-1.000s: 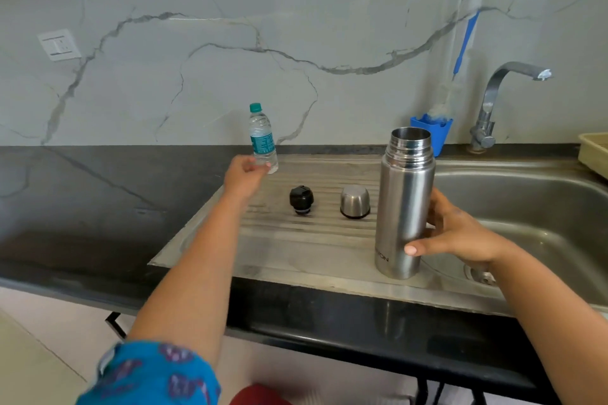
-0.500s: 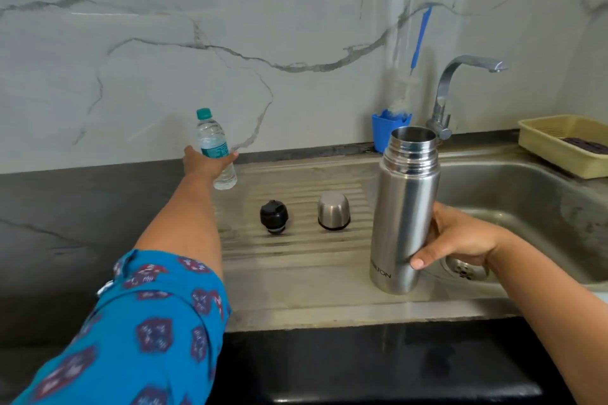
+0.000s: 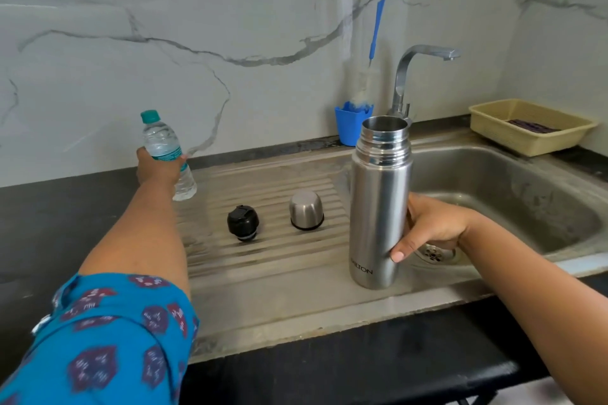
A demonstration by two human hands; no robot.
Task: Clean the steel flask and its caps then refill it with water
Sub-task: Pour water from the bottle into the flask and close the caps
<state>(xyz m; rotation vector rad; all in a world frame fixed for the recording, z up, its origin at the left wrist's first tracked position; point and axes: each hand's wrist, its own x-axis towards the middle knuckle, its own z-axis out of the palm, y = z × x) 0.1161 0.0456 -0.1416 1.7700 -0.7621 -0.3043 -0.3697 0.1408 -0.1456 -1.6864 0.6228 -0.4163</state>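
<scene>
A blue sleeve [image 3: 98, 339] with dark red flowers is showing at the bottom left, closest to the camera. The black counter [image 3: 49, 223] is running along the front edge. The steel flask [image 3: 380, 204] is standing upright on the flat steel draining board [image 3: 279, 289], right at the edge of the sink bowl [image 3: 526, 194]. Its top is open, with no cap on. The right hand [image 3: 431, 228] is wrapping around the flask from the sink side, with the thumb lying on the front.

A bit farther back, the two caps are sitting on the ridges of the board. The black cap [image 3: 242, 222] is on the left and the steel cap [image 3: 306, 210] is on the right. They are near each other but not touching.

Farther still, the left hand [image 3: 158, 169] is reaching out and gripping a small plastic water bottle [image 3: 166, 154] with a green lid. The bottle is tilting.

At the back, a blue cup [image 3: 352, 123] is holding a bottle brush [image 3: 375, 33]. The tap [image 3: 414, 76] is standing next to it. A yellow tray [image 3: 529, 128] is sitting in the far right corner.
</scene>
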